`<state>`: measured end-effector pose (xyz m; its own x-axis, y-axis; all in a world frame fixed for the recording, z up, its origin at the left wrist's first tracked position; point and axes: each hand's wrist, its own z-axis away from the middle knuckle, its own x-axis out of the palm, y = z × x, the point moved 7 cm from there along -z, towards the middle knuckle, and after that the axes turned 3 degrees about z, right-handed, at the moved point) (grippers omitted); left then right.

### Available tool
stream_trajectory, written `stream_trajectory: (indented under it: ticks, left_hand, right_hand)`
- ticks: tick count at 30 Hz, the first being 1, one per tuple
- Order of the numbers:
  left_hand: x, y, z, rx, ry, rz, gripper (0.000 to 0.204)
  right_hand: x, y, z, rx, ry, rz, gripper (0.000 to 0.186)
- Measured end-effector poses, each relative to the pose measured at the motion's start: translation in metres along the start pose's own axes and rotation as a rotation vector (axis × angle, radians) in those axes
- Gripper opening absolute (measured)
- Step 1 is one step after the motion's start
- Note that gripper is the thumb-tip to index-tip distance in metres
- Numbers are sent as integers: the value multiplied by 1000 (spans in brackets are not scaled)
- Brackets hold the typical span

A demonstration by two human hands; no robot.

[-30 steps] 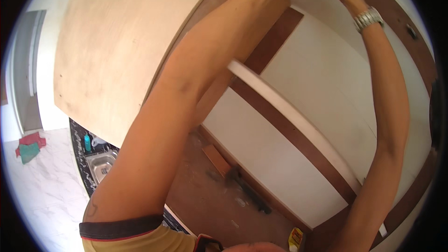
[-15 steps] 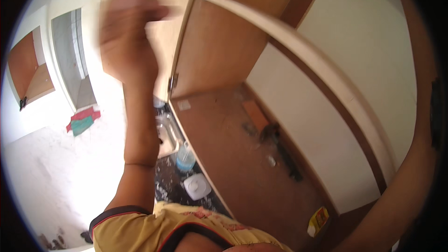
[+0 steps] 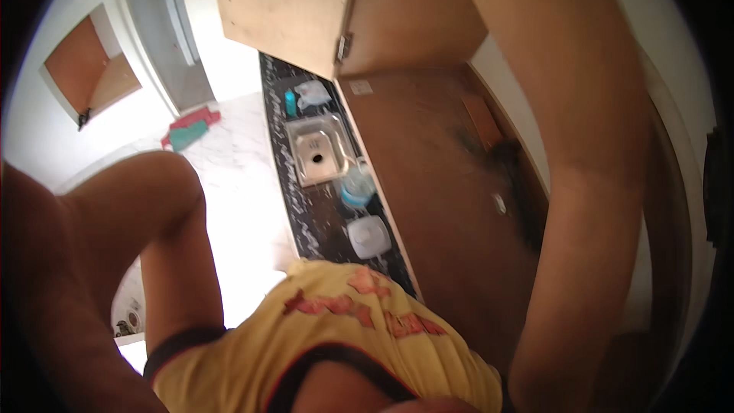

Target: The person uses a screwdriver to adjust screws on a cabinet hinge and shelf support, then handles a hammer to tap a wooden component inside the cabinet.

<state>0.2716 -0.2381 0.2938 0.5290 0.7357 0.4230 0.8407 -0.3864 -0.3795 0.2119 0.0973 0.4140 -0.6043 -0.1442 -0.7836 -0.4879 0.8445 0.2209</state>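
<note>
My left arm (image 3: 180, 260) rises from the sleeve of a yellow shirt, bends sharply at the elbow and folds back toward the left rim. A large dark stretch of skin lies close there, but no fingers show. My right arm (image 3: 585, 206) runs up the right side, in front of an open wooden cabinet, and leaves at the top edge; its hand is out of sight. Inside, the brown cabinet shelf (image 3: 436, 260) bears a reddish-brown block (image 3: 481, 121) and a dark, blurred object (image 3: 520, 191). The pale cabinet door (image 3: 283, 0) stands swung out on its hinge.
Below the cabinet runs a black patterned counter (image 3: 306, 222) with a steel sink (image 3: 317, 141), a teal bottle (image 3: 290, 102), a clear plastic bag (image 3: 312, 95), a blue-and-clear container (image 3: 357, 187) and a white lidded box (image 3: 369, 237). Red and green cloths (image 3: 189, 134) lie on the pale floor.
My left hand, raised before the cabinet door earlier, has drawn back as the arm folded to the left. My right arm has come inward from the right rim. The view has shifted, showing more counter.
</note>
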Motion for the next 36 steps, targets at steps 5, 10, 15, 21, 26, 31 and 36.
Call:
stream_trajectory:
  ticks: [5,10,15,21,26,31,36]
  left_hand:
    - [-15,-23,-11,-34,47,27,21]
    - [24,7,-52,84,16,343,26]
    - [42,12,-32,147,38,420,30]
    - [62,4,-14,82,-24,302,36]
    - [38,-19,-3,35,78,283,41]
    - [42,-45,27,-80,59,173,45]
    - [48,-61,47,-212,80,222,50]
  right_hand:
    - [63,46,67,190,-45,-161,26]
    - [41,27,129,393,27,-168,29]
    - [79,40,143,436,-3,-251,32]
    - [93,60,194,503,58,-278,37]
    - [93,74,238,650,47,-182,41]
    - [111,97,266,743,55,-221,39]
    - [86,87,283,793,59,-155,35]
